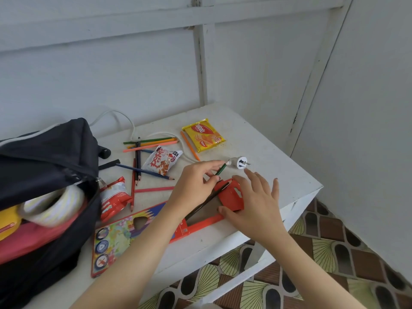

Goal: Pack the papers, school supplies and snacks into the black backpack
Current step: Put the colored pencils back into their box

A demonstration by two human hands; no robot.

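One green pencil [221, 169] in work. My left hand [191, 186] pinches it between thumb and fingertips, lower end angled toward the mouth of the pencil box [116, 237]. My right hand [256, 201] lies over the red flap [231, 197], fingers spread and straight, thumb pressed to the box edge to keep the mouth open. A dark pencil [207, 201] sits partly inside, under my left palm.

Handling, judged:
- Pencil: light, stiff, smooth; point likely brittle. Hold mid-shaft and feed it in straight.
- Box: thin card, will buckle. Lift by the long edges, flap shut first.

Beyond my left hand: loose pencils [151, 143] scattered, a white snack bag [163, 162] among them. A red snack bag [113, 199] lies left of my left wrist, touching the box. Both are soft, probably crushable; take by the crimped ends. A yellow wafer pack [202, 134] lies further out.

A white plug [240, 162] lies just past my left fingertips, touching the pencil's far end or nearly so; I cannot tell which.

Far left of both hands: the black backpack [44, 152], unzipped on the table [278, 175].
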